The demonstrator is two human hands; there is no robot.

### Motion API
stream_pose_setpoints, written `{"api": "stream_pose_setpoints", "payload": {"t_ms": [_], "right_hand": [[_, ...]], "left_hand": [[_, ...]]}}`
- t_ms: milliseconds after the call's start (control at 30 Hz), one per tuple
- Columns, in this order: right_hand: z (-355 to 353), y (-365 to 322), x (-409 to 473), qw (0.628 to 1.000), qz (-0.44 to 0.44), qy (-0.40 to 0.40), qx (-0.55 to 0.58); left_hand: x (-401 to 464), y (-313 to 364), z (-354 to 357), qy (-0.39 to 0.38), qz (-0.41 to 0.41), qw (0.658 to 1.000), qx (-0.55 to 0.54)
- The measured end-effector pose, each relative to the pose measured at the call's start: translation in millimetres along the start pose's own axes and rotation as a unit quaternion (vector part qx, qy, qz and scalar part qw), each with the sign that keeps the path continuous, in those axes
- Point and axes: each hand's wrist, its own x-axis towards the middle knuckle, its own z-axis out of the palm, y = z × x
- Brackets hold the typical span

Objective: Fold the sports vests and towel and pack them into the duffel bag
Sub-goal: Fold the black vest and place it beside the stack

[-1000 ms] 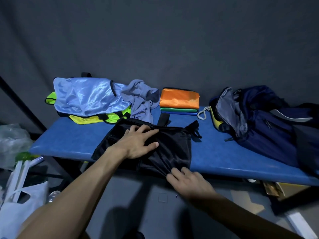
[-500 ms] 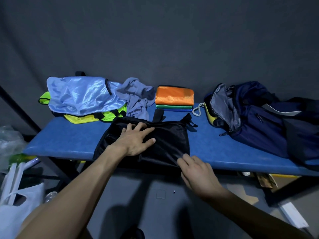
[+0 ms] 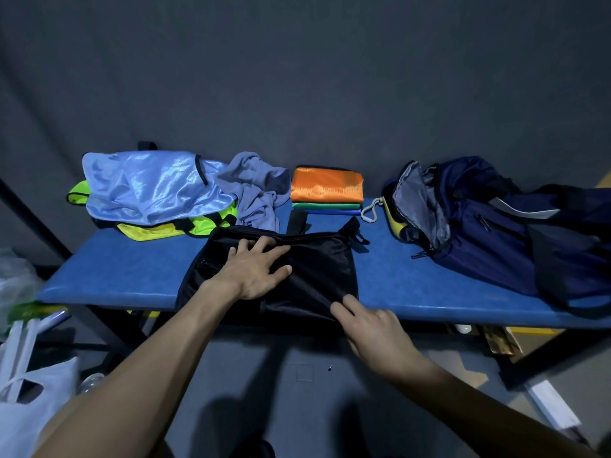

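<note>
Right hand fingers straight at near corner of flat black vest on padded blue desk; left hand splayed flat pressing it. Behind: shiny light-blue vest, crumpled grey towel, folded orange stack, navy duffel bag gaping at right.

Your right hand has travelled along the near edge of the black vest. One second ago its fingertips were under the middle of this edge, where the cloth hung wrinkled over the bench front. Now the fingers lie straight and touch the vest's corner at about 4 o'clock from your left hand. The cloth near this corner looks smoother and flatter than before, and the near edge now runs almost straight along the bench front. Your left hand has moved only a little; its fingers are spread slightly wider on the vest, toward 1 o'clock.
</note>
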Motion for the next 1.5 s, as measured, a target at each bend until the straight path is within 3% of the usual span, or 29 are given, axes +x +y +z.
{"api": "stream_pose_setpoints", "payload": {"t_ms": [167, 333, 400, 467, 533, 633, 800, 1033, 1100, 1167, 1267, 1333, 1433, 1500], "right_hand": [[6.3, -6.9, -9.6, 1.000, 0.020, -0.024, -0.003], [10.0, -2.1, -26.5, 0.994, -0.068, -0.089, -0.014], [-4.4, 12.8, -14.6, 0.997, -0.021, -0.049, 0.055], [-18.6, 27.2, 8.7, 0.985, 0.104, -0.008, 0.139], [-25.8, 39.9, 36.8, 0.945, 0.238, -0.017, 0.222], [-23.5, 56.2, 72.8, 0.847, 0.386, -0.120, 0.345], [1.8, 69.0, 111.8, 0.789, 0.445, -0.149, 0.397], [15.7, 72.4, 146.0, 0.676, 0.529, -0.068, 0.509], [13.3, 82.7, 140.1, 0.659, 0.535, -0.043, 0.526], [9.6, 101.2, 127.0, 0.668, 0.541, -0.038, 0.510], [5.9, 120.2, 107.7, 0.713, 0.540, -0.088, 0.439], [7.2, 120.9, 104.6, 0.766, 0.514, -0.116, 0.368], [7.9, 110.5, 108.8, 0.851, 0.447, -0.145, 0.234], [1.9, 104.9, 110.0, 0.888, 0.412, -0.154, 0.133]], "left_hand": [[-0.2, 0.6, -1.9, -0.001, -0.001, 1.000, -0.005], [4.2, 3.3, 2.6, 0.021, -0.015, 0.999, 0.021], [6.4, 6.1, 3.3, 0.044, -0.031, 0.998, 0.034], [9.1, 11.3, 1.5, 0.091, -0.040, 0.994, 0.054], [11.4, 17.0, 2.3, 0.144, -0.015, 0.987, 0.075], [16.1, 21.5, 11.5, 0.139, 0.056, 0.986, 0.067], [21.5, 11.1, 20.5, 0.122, 0.085, 0.988, 0.048], [15.3, 12.4, 26.0, 0.088, 0.113, 0.989, 0.035], [17.6, 22.0, 25.4, 0.076, 0.140, 0.987, 0.020], [23.8, 32.1, 25.6, 0.067, 0.163, 0.984, 0.001], [35.4, 37.8, 23.1, 0.048, 0.169, 0.985, 0.000], [42.7, 35.9, 18.8, 0.073, 0.168, 0.983, -0.012], [54.1, 27.2, 9.8, 0.183, 0.142, 0.972, -0.028], [60.9, 17.5, 5.4, 0.177, 0.100, 0.979, -0.022]]}}
